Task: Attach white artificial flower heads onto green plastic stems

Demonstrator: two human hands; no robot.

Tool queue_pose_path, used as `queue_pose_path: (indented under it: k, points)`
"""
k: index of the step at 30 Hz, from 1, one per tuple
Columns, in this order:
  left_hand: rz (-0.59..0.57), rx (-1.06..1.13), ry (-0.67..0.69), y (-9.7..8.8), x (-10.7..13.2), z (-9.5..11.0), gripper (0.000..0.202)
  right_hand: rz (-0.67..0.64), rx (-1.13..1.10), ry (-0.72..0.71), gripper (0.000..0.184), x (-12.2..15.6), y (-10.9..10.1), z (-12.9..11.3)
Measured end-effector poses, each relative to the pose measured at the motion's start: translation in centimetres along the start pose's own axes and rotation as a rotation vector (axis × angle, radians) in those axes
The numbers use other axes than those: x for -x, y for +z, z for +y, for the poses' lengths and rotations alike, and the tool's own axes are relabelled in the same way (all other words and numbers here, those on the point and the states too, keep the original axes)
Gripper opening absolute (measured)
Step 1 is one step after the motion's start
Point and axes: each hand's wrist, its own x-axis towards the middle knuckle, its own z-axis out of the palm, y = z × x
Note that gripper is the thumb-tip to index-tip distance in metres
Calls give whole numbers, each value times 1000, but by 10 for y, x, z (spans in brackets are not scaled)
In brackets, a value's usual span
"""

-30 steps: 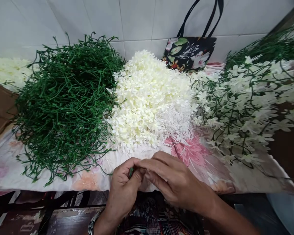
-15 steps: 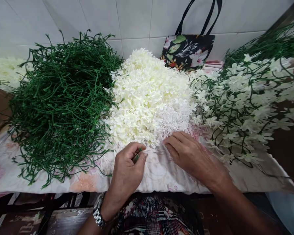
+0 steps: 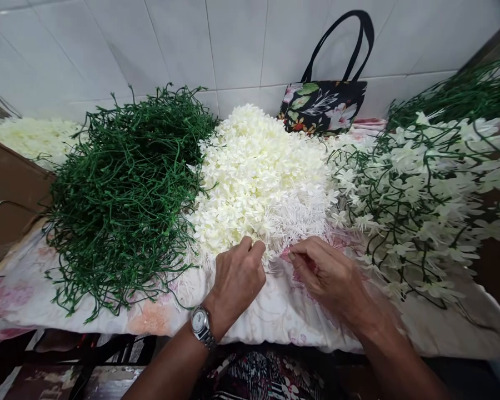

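Note:
My left hand [image 3: 237,275], with a wristwatch [image 3: 200,322] on it, rests at the near edge of a heap of cream-white fabric blossoms [image 3: 262,172]. Its fingers are curled together and whatever they hold is hidden. My right hand [image 3: 329,272] lies just to the right, its fingertips pinched among thin white spiky plastic pieces [image 3: 302,216] at the foot of the heap. What it grips is too small to name. A big tangle of green plastic stems [image 3: 129,189] lies to the left of both hands.
Finished green sprays with white blossoms [image 3: 420,189] are piled at the right. A floral tote bag [image 3: 323,105] leans on the tiled wall behind. A flowered cloth [image 3: 275,311] covers the table. A brown cardboard box [image 3: 8,189] and more white blossoms [image 3: 29,139] lie far left.
Both hands have moved apart and forward from the table's front edge to the foot of the white heap. The green stem seen in my left fingers is now hidden.

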Motion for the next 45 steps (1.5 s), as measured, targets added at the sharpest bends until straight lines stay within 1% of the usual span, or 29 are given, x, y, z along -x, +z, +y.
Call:
queue_pose_path:
  k: [2, 5, 7, 8, 10, 13, 15, 18, 21, 23, 25, 27, 29, 30, 32, 34, 36, 38, 40, 45]
  points:
    - [63, 96, -16, -2, 3, -2, 23, 8, -5, -2, 12, 1, 0, 1]
    - [142, 355, -37, -8, 9, -4, 21, 29, -24, -2, 12, 1, -2, 1]
    - [188, 534, -90, -12, 11, -5, 20, 31, -44, 5, 12, 1, -3, 0]
    - [199, 622, -137, -14, 11, -5, 19, 29, -58, 10, 11, 0, -3, -1]
    - [180, 822, -283, -17, 12, -6, 15, 26, -89, 25, 10, 0, -4, -2]
    - [109, 1154, -540, -21, 11, -8, 7, 35, -128, 59, 11, 0, -6, -3]
    - [79, 1325, -670, -24, 11, -8, 8, 40, -144, 110, 10, 0, -8, -4]
    - [49, 1482, -776, -29, 11, -5, 12, 47, -177, 196, 8, 0, -12, -6]
    - [29, 1563, -806, -31, 12, -2, 13, 44, -209, 226, 9, -1, -16, -9]
    - [32, 1594, -810, -30, 14, -2, 14, 34, -196, 216, 10, -1, -17, -10]
    - [37, 1615, -806, -28, 16, -1, 14, -5, -117, 167, 12, 0, -17, -10]
    - [38, 1622, -788, -25, 19, -2, 13, -84, 36, 104, 15, 3, -15, -8]
    - [48, 1606, -740, -22, 22, -2, 11, -158, 175, 60, 18, 5, -14, -8]
    - [55, 1583, -697, -21, 24, -2, 10, -173, 197, 46, 19, 5, -15, -9]
    - [67, 1500, -568, -20, 27, -3, 8, -165, 125, 36, 18, 3, -17, -14]
    - [86, 1393, -395, -20, 30, -2, 7, -148, -58, 39, 17, -1, -19, -23]
    - [102, 1294, -229, -21, 32, -1, 10, -168, -252, 47, 15, -5, -19, -31]
    - [106, 1220, -113, -24, 34, 1, 11, -186, -394, 56, 8, -5, -15, -36]
    - [97, 1161, -60, -26, 36, 3, 12, -173, -466, 69, 7, -1, -10, -38]
    - [61, 1137, -33, -27, 43, 4, 9, -85, -520, 63, 9, 11, -4, -39]
